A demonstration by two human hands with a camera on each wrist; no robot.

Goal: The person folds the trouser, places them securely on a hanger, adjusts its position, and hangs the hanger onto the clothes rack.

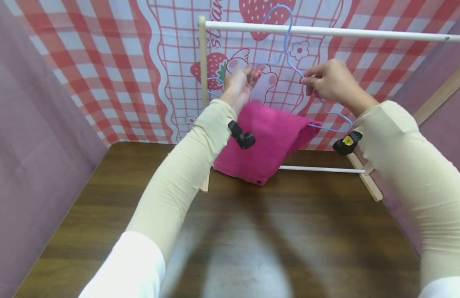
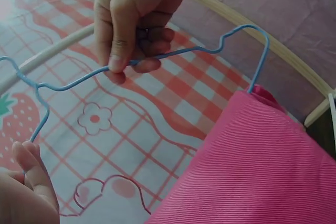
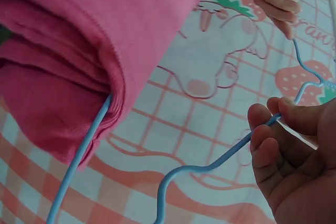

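A light blue wire clothes hanger (image 1: 289, 58) has its hook looped up at the white rail of a rack. My right hand (image 1: 328, 82) pinches the hanger's right shoulder between thumb and fingers, also plain in the right wrist view. On its left shoulder, my left hand (image 1: 241, 82) holds the wire at the fingertips; the left wrist view catches these fingers (image 2: 34, 171) at the lower left edge. A folded bright pink cloth (image 1: 259, 140), finely ribbed, drapes over the hanger's lower bar. Its right end is bunched, and a small dark mark shows at the bottom corner.
The rack has a white top rail (image 1: 364, 34), a wooden left post (image 1: 203, 62) and a lower white bar (image 1: 319, 169). Behind it hangs a red-and-white checked strawberry sheet (image 1: 118, 74). Mauve cloth (image 1: 36, 124) lines the sides, and dark wood-look flooring (image 1: 230, 240) lies below.
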